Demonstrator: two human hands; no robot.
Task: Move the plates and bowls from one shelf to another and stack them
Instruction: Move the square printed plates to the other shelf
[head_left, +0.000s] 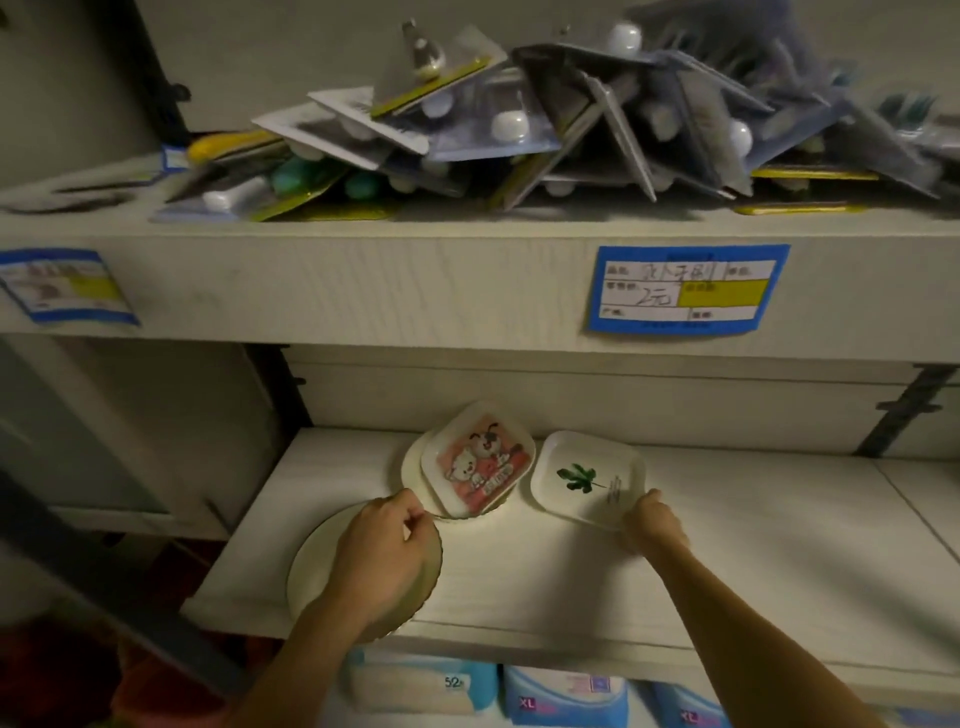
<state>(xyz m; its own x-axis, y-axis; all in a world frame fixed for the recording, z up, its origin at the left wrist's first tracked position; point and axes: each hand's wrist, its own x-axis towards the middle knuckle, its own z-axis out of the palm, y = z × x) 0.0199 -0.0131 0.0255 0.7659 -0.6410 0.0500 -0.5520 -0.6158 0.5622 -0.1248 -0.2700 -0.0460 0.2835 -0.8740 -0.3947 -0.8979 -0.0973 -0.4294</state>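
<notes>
Left hand (382, 551): nearest to me, lying over the round plate (311, 566), fingers curled at its far rim; I read it as gripping that rim.
Round plate: flat at the front left of the middle shelf (675, 561), its near edge overhanging the shelf front.
Right hand (649, 519): closed on the near corner of the leaf plate (587, 478), thumb on top, the other fingers hidden beneath.
Leaf plate: square and white, far side tilted up, just right of the pile at the back.
Cartoon plate (478, 457): square, lying tilted on top of a round dish (410, 467) against the back of the shelf.
Progress: my guess is partway. One pairing is already stacked, while the round plate and the leaf plate lie apart from it, each in a hand.
Left to do: both held plates need to join one pile. I cannot tell whether this shelf is the source or the destination.
Upper shelf (363, 270): heaped with blister packs (519, 130), with a blue price label (685, 288) on its front edge.
Below: soft packs (561, 696) marked XL under the middle shelf.
</notes>
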